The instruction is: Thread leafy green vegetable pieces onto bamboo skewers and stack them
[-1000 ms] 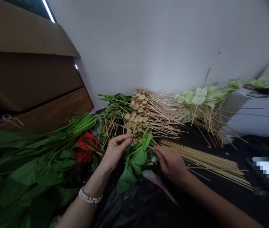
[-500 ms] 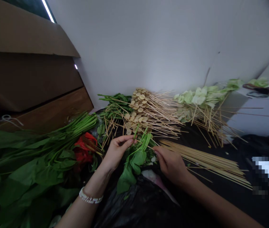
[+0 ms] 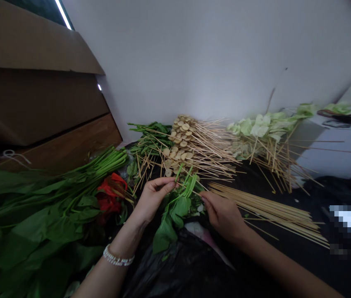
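Observation:
My left hand (image 3: 156, 194) pinches a short green stem (image 3: 179, 171) between thumb and fingers. My right hand (image 3: 225, 212) is closed on a thin wooden skewer (image 3: 195, 193), whose far end points toward the left fingertips. Several leafy green stems (image 3: 190, 185) are threaded on the skewer between both hands, with broad leaves (image 3: 167, 227) hanging down over black plastic. Where the skewer's tip meets the stem is too small to make out. Just right of my right hand lies a bundle of bare skewers (image 3: 268, 209).
Skewered pale round slices (image 3: 182, 142) are piled against the wall, beside skewered greens (image 3: 153, 138). Skewered cabbage leaves (image 3: 263, 125) lie at the right. Loose leafy greens (image 3: 48, 207) and a red plastic bag (image 3: 111, 192) are on the left, below a cardboard box (image 3: 35, 91).
Hardly anything differs. The short stem at my left fingertips has tilted slightly to the right; both hands stay in place.

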A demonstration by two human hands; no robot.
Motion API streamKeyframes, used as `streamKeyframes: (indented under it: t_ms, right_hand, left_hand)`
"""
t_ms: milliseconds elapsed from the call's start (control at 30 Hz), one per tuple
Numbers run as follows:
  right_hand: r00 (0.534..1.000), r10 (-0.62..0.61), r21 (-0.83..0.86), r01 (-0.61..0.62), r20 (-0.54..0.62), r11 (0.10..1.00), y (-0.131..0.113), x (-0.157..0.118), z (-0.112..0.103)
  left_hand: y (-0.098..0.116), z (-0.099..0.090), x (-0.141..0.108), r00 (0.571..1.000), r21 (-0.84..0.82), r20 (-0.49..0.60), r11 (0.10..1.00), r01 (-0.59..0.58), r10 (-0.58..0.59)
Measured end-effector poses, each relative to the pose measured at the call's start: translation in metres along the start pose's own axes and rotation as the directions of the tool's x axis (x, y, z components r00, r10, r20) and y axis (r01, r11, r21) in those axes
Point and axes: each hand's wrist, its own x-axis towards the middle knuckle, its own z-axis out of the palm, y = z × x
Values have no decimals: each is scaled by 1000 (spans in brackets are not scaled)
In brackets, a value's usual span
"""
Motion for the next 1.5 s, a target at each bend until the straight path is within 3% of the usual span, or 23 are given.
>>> streamKeyframes:
  t_ms: [500, 733, 867, 933, 1000, 1067, 1167, 1300, 1367, 1500]
  right_hand:
    - [1000, -5, -1, 5, 7, 1000, 0, -2, 2]
    - [1000, -27, 9, 27, -15, 1000, -2, -3, 4]
    - [989, -130, -16, 129, -66, 991, -6, -3, 1]
    - [963, -250, -55, 246, -97, 968, -9, -5, -1]
    - [921, -382, -102, 373, -79, 922, -13, -7, -2]
    - [873, -487, -125, 481, -21, 868, -18, -9, -4]
    - [811, -583, -120, 583, 41, 803, -25, -11, -6]
    - [780, -623, -120, 625, 57, 771, -32, -9, -8]
    - [767, -640, -123, 641, 51, 758, -33, -8, -10]
    - [749, -663, -124, 659, 18, 742, -36, -8, -11]
  left_hand:
    - [4, 0, 0, 999, 42, -15, 998, 44, -43]
    - [2, 4, -1, 992, 43, 52, 992, 115, -117]
    - [12, -9, -2, 972, -19, 232, 999, 49, -44]
    - [18, -18, -3, 930, -89, 364, 993, 82, -44]
    - [22, -22, -4, 907, -137, 418, 985, 109, -42]
    - [21, -19, -5, 921, -85, 389, 994, 62, -24]
    - [12, -3, -6, 927, 189, 370, 973, -134, 56]
    - [-5, 18, -8, 848, 459, 496, 773, -438, 185]
    - [-9, 21, -8, 821, 510, 544, 709, -487, 173]
    - [-1, 20, -2, 778, 537, 624, 686, -492, 69]
